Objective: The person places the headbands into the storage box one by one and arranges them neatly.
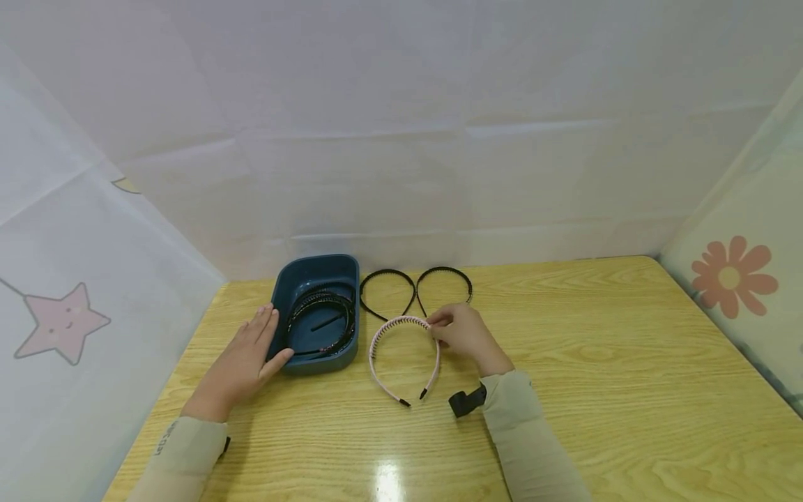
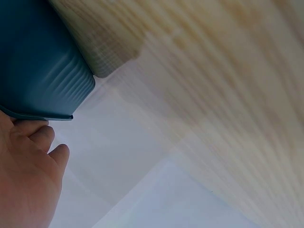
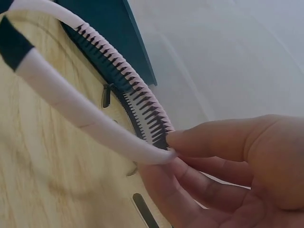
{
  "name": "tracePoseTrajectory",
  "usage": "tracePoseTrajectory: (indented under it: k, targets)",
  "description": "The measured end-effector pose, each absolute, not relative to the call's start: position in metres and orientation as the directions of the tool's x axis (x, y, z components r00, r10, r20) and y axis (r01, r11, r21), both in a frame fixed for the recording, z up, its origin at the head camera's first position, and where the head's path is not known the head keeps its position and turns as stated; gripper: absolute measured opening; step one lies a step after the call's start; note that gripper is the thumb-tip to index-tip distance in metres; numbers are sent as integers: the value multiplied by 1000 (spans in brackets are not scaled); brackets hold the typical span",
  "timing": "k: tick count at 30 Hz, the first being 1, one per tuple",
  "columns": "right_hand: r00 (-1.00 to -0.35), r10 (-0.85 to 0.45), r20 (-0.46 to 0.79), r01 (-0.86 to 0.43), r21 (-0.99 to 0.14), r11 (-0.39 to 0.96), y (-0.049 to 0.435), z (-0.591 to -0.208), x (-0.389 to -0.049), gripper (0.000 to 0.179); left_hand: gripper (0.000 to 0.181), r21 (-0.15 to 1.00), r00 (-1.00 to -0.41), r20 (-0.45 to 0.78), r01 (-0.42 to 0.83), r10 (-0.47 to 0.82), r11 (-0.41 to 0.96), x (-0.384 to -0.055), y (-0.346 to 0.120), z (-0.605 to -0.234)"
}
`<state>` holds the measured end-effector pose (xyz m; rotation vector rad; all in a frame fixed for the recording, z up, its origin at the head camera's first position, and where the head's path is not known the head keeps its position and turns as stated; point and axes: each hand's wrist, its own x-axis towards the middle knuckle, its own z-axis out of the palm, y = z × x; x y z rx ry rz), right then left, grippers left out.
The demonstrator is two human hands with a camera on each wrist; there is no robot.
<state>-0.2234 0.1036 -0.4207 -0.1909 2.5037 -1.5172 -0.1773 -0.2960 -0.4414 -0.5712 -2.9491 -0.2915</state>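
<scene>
A pink headband (image 1: 373, 352) with dark comb teeth along its inner side is pinched at its right side by my right hand (image 1: 463, 335). Its black-tipped ends point toward me. In the right wrist view thumb and fingers close on the pink band (image 3: 85, 114). My left hand (image 1: 241, 362) rests along the left rim of a blue plastic bin (image 1: 341, 360), fingers straight, thumb at the near corner. Several black headbands (image 1: 321, 300) lie inside the bin. The left wrist view shows the fingers against the bin's rim (image 2: 38, 116).
Two black headbands, one left (image 1: 387, 270) and one right (image 1: 444, 268), lie on the wood-grain table (image 1: 596, 362) right of the bin, behind the pink one. A pale sheet (image 1: 401, 139) hangs along the table's back edge, with printed sheets at both sides.
</scene>
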Motion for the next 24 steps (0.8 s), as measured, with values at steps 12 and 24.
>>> tracePoseTrajectory:
  k: [12, 24]
  targets:
    - [-991, -124, -54, 14, -951, 309, 107, -413, -225, 17, 80, 166, -925, 136, 373, 354, 913, -179, -297, -441]
    - [-995, -83, -63, 61, -998, 29, 103, -400, -224, 24, 81, 163, -926, 128, 372, 354, 914, -180, -298, -442]
